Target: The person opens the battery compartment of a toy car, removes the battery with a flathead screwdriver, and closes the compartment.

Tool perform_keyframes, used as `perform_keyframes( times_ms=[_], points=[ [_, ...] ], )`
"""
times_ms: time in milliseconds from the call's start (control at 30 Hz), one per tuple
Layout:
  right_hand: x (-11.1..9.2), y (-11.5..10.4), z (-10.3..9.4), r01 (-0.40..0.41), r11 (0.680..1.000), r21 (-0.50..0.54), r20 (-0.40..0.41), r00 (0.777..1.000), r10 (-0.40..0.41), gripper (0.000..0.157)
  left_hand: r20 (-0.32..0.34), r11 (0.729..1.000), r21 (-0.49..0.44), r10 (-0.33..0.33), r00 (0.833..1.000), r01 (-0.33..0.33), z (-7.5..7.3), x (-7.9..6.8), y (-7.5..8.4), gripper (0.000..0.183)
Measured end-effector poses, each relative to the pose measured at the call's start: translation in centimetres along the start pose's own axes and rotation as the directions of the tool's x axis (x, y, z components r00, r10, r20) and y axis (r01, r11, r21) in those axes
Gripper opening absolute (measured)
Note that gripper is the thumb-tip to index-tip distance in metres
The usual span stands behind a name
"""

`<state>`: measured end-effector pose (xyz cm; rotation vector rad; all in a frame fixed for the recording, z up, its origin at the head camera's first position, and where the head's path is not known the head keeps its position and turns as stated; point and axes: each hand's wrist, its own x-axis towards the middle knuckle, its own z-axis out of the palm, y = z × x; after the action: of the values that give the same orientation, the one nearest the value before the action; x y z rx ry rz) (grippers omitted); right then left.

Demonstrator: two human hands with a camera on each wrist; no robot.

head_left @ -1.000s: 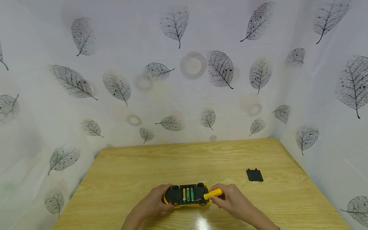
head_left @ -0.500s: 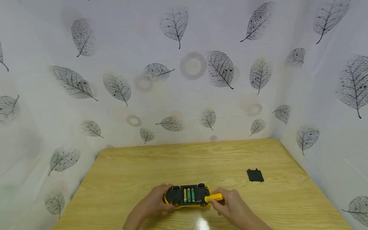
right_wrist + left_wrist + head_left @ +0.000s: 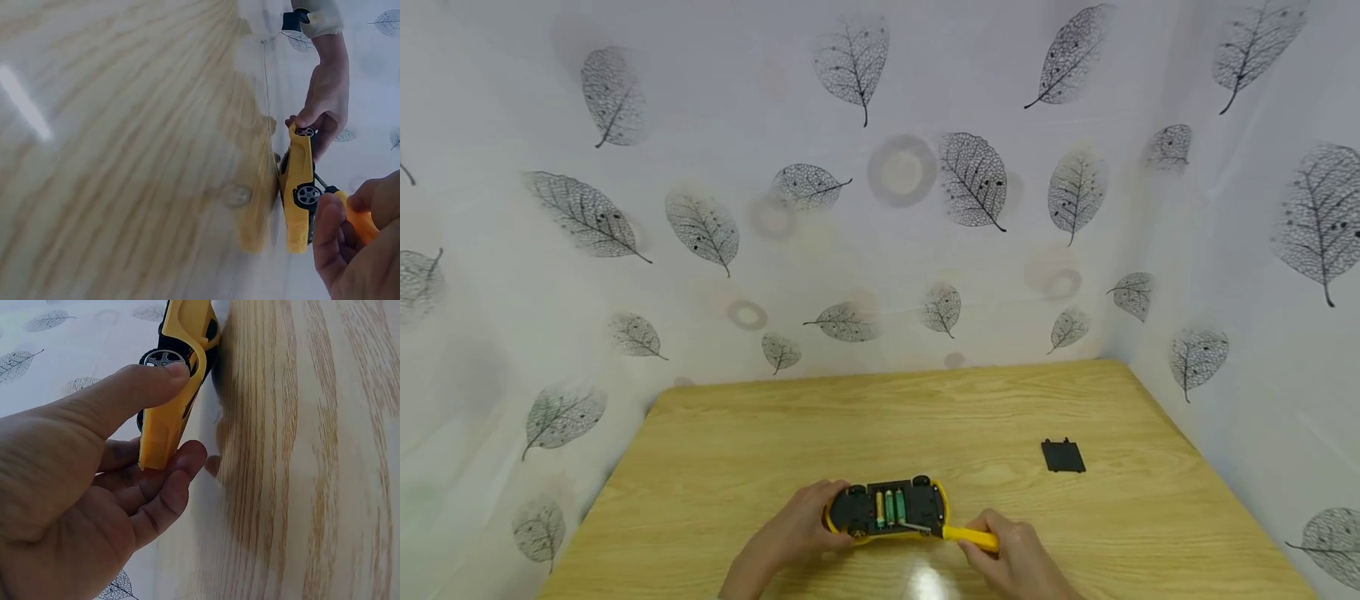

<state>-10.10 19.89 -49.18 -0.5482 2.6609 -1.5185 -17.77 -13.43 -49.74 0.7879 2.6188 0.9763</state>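
Note:
A yellow toy car [image 3: 929, 498] lies upside down on the table, its black underside facing up. Three batteries [image 3: 890, 507] sit side by side in its uncovered compartment. My left hand [image 3: 797, 529] grips one end of the car; in the left wrist view the thumb presses by a wheel [image 3: 164, 359], with fingers under the yellow body [image 3: 164, 434]. My right hand [image 3: 1021, 557] holds a yellow-handled screwdriver [image 3: 973, 537] at a low slant. Its thin shaft crosses the car's near right edge, the tip right at the near end of the rightmost battery.
A black battery cover [image 3: 1063, 457] lies on the wood-grain table [image 3: 760, 433], to the right and farther back. Behind and at both sides hangs a white sheet [image 3: 880, 250] printed with leaves. The right wrist view also shows a dark band [image 3: 295, 20] on the left wrist.
My right hand has moved right and towards me, tilting the screwdriver handle lower, so more of its shaft shows. The left hand keeps its hold; the batteries look unmoved.

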Motion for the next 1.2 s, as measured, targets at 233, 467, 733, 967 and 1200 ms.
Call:
perform_keyframes(
  times_ms=[233,467,733,967,1200],
  points=[
    [0.0,0.4,-0.2,-0.138,0.990,0.008,0.044,0.990,0.137,0.012,-0.005,1.000,-0.010,0.001,1.000,-0.001,0.1,-0.1,0.0,0.066],
    [-0.1,1.0,-0.1,-0.255,0.962,0.095,0.058,0.967,0.250,0.015,0.000,1.000,-0.006,-0.012,1.000,0.012,0.1,0.0,-0.1,0.067],
    [0.0,1.2,-0.2,-0.299,0.942,0.152,0.066,0.954,0.292,0.016,0.011,0.999,-0.008,-0.036,0.999,0.036,0.1,-0.2,-0.1,0.069],
    [0.2,1.0,-0.3,-0.295,0.923,0.246,0.048,0.955,0.293,0.017,0.005,1.000,-0.009,-0.014,1.000,0.014,0.2,-0.1,-0.4,0.068],
    [0.6,0.6,-0.6,-0.309,0.910,0.277,0.069,0.951,0.302,0.023,-0.011,1.000,0.001,-0.012,1.000,0.012,0.5,-0.1,-0.5,0.067]
  ],
)
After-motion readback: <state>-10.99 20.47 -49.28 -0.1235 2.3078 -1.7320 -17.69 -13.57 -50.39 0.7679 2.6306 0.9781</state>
